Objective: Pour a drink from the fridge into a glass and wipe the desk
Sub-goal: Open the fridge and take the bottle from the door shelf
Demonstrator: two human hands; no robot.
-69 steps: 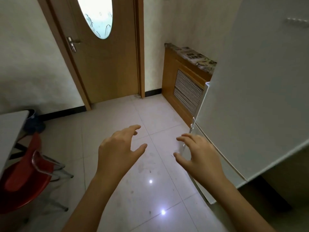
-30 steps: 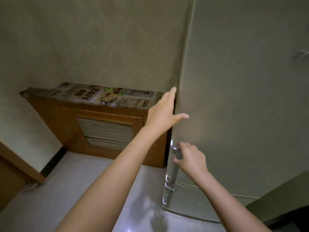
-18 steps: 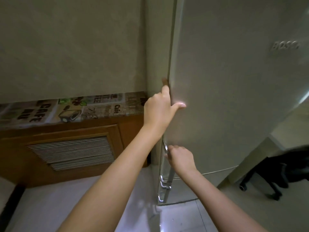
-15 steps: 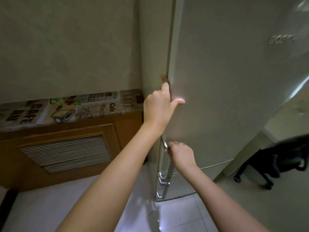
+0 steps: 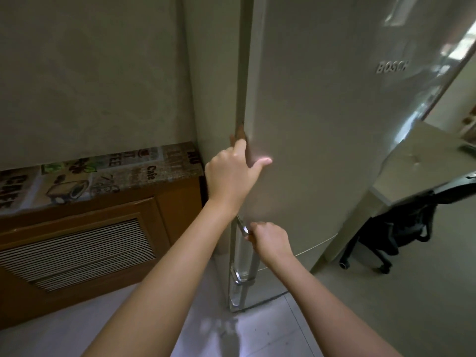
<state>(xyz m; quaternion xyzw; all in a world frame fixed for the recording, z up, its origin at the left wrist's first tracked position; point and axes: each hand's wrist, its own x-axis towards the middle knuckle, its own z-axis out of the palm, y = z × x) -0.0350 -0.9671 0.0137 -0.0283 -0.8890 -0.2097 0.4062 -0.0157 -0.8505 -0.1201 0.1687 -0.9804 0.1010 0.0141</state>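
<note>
A tall silver fridge (image 5: 322, 119) fills the right half of the view, its upper door shut or barely cracked. My left hand (image 5: 230, 173) grips the door's left edge, fingers hooked behind it and thumb flat on the front. Lower down, my right hand (image 5: 269, 240) is curled round the metal door handle (image 5: 244, 264). No drink, glass or cloth is in sight.
A wooden radiator cover (image 5: 85, 248) with a printed cafe-pattern top stands against the wall just left of the fridge. A pale desk (image 5: 425, 161) and a black office chair (image 5: 401, 235) are at the right. Tiled floor (image 5: 224, 331) lies below.
My hands went from hovering over the floor to the fridge. The left took the door edge, the right closed on the handle, and the view swung right toward the fridge.
</note>
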